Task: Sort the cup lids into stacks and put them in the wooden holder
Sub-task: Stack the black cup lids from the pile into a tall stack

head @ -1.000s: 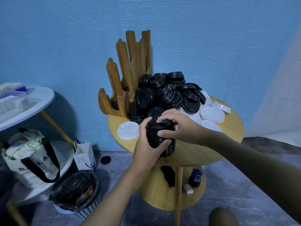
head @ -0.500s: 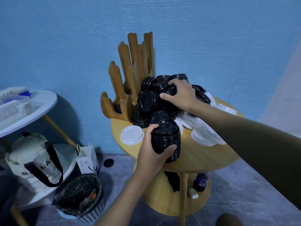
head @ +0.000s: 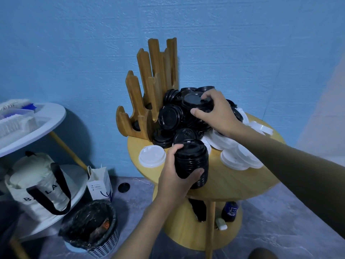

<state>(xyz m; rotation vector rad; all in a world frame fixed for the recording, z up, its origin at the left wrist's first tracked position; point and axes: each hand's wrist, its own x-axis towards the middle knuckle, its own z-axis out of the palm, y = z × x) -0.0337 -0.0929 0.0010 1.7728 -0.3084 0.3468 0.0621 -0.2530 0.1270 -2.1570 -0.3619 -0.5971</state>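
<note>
A heap of black lids lies on the round wooden table, beside the tall wooden holder at the table's back left. My left hand grips a stack of black lids standing near the table's front edge. My right hand reaches into the top of the heap, fingers closed around a black lid there. White lids lie to the right under my right forearm, and a single white lid sits to the left of the stack.
A lower shelf under the table holds a dark bottle. On the floor left are a lined waste basket, a small paper bag and one black lid. A white side table with a tote bag stands far left.
My right hand left the stack, went up to the heap and closed on a black lid at its top. My left hand stays on the stack.
</note>
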